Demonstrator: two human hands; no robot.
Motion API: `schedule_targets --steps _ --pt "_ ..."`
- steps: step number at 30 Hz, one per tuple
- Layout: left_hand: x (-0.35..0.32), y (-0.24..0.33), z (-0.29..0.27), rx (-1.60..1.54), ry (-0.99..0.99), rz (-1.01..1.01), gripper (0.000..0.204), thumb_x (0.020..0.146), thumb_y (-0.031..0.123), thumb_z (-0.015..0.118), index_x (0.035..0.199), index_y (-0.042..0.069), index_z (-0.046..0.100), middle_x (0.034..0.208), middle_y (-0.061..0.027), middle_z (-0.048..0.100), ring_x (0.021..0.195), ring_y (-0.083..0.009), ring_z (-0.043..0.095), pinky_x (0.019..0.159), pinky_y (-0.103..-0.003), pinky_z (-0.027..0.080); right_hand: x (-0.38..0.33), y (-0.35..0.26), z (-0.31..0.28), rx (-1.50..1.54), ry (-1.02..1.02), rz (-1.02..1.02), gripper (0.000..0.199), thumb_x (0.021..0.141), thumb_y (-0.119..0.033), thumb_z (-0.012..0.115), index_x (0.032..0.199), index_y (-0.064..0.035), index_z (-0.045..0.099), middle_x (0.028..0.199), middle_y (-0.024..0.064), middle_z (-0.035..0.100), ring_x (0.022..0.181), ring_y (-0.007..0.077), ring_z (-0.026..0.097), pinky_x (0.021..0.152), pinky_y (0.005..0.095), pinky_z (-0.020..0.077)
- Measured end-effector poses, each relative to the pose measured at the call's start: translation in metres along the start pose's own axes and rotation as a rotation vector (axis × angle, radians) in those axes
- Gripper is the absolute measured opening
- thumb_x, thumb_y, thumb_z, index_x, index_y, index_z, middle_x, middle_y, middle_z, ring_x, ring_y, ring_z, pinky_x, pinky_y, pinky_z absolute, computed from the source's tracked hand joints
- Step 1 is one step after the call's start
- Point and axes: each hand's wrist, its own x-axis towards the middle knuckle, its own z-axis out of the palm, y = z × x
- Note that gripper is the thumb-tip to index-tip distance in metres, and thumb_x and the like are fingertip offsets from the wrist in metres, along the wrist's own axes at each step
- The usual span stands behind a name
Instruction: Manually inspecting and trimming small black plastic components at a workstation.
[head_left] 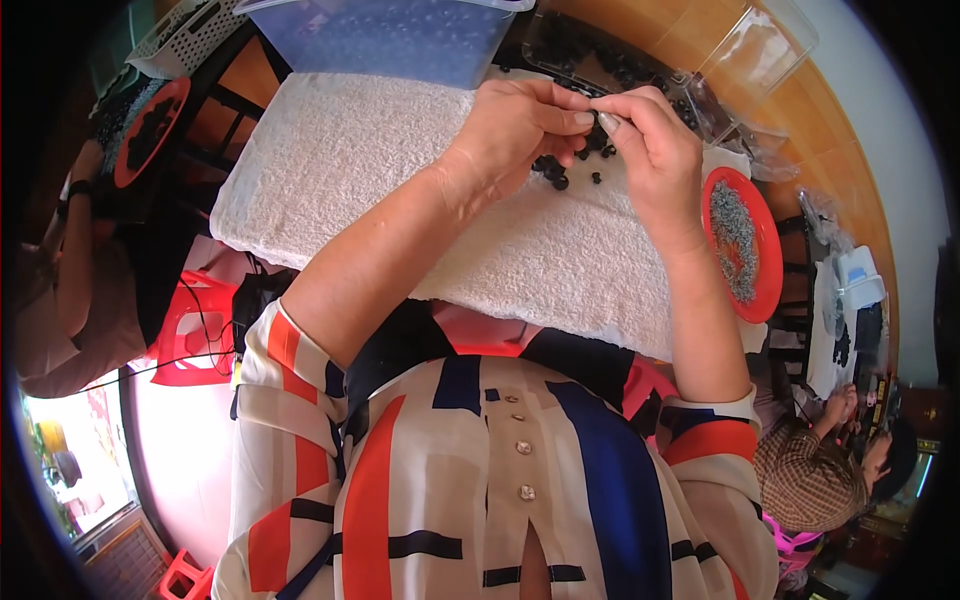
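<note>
Both my hands meet above the far part of a white towel [400, 180]. The thumb and fingers of my left hand [510, 130] are pinched together. My right hand [660, 145] pinches at the same spot, fingertips almost touching the left ones. A small black round piece [594, 117] shows between the fingertips; its exact kind and any finer part are too small to tell. Just below the hands, several loose black round pieces [560, 182] lie on the towel. A red plate [768, 270] stands right of my right forearm, holding a heap of small grey pieces [733, 240].
A bluish clear bin [380, 45] full of small round pieces stands at the far edge. Beside it lies a clear tray with black pieces [620, 70]. Co-workers sit at left [75, 270] and right [815, 470], the left one near another red plate [182, 95].
</note>
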Motion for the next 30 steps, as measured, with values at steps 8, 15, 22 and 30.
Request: schedule_targets --steps 8,15,22,30 --pt "0.003 -0.002 -0.004 -0.078 -0.071 -0.037 0.012 0.089 0.000 0.063 0.097 -0.009 0.062 0.082 -0.0133 0.064 0.067 -0.0192 0.062 0.058 -0.029 0.053 -0.008 0.000 0.004 0.126 0.068 0.049 0.017 0.082 0.008 0.061 0.098 0.0018 0.063 0.091 0.0067 0.062 0.081 0.0138 0.060 0.073 0.0247 0.0489" --pt "0.002 -0.004 -0.002 -0.127 -0.103 -0.085 0.013 0.090 -0.001 0.060 0.099 -0.010 0.061 0.081 -0.0135 0.064 0.067 -0.0195 0.062 0.058 -0.029 0.052 -0.012 0.003 0.001 0.137 0.043 0.046 0.018 0.083 0.007 0.061 0.100 0.0028 0.062 0.092 0.0051 0.063 0.082 0.0115 0.060 0.074 0.0234 0.0486" --pt "0.006 -0.003 -0.006 -0.095 -0.122 -0.114 0.015 0.091 0.000 0.059 0.101 -0.011 0.061 0.084 -0.0141 0.062 0.069 -0.0203 0.062 0.060 -0.030 0.053 -0.011 0.027 -0.022 0.227 -0.045 0.422 0.015 0.087 0.001 0.059 0.100 0.0007 0.065 0.088 -0.0019 0.064 0.083 0.0060 0.058 0.075 0.0216 0.0460" --pt "0.008 -0.005 -0.005 -0.065 -0.105 -0.106 0.015 0.091 0.000 0.059 0.102 -0.010 0.062 0.083 -0.0139 0.062 0.068 -0.0209 0.062 0.060 -0.031 0.054 -0.025 0.027 -0.011 -0.172 -0.359 0.330 0.014 0.081 -0.007 0.060 0.092 0.0002 0.066 0.084 0.0127 0.067 0.078 0.0240 0.065 0.072 0.0326 0.0480"
